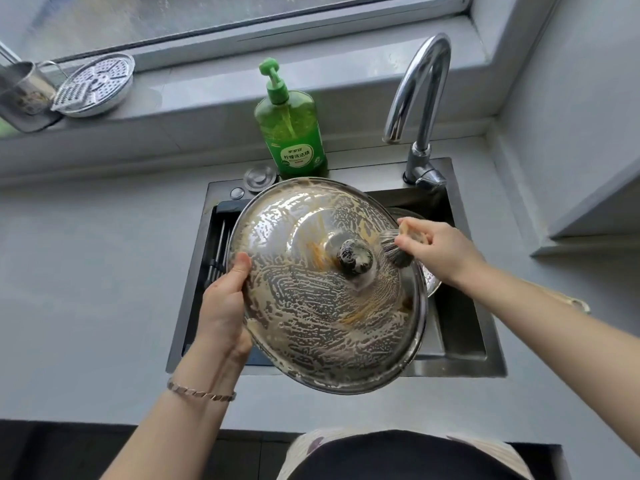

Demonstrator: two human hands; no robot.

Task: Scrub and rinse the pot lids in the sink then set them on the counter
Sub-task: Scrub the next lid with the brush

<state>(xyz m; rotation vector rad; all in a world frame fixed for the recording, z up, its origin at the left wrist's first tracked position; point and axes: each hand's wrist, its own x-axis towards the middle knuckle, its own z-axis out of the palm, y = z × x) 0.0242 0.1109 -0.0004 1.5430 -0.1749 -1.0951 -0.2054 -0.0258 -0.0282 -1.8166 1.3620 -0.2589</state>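
Pot lid [325,289], large and made of steel, is held tilted above the sink [460,344], its domed top toward us and covered with soap foam and some orange-brown streaks near the knob [356,256]. Our left hand [225,306] is closed on the left rim, with the thumb on top and the fingers below, out of view. Our right hand [438,245] is clamped on a brush [394,249], and the dark bristles touch the lid just right of the knob. We judge that the scrubbing step is in progress. To do it well, we should keep the lid firm at the rim, because the soap makes it slippery, and work the bristles around the base of the knob, where the brown dirt collects. Then we should follow the orange streaks outward to the rim. The faucet [420,95] shows no water, so rinsing is not yet done. A second lid [431,282] seems to wait lower in the sink. The bench [86,271] around is grey.
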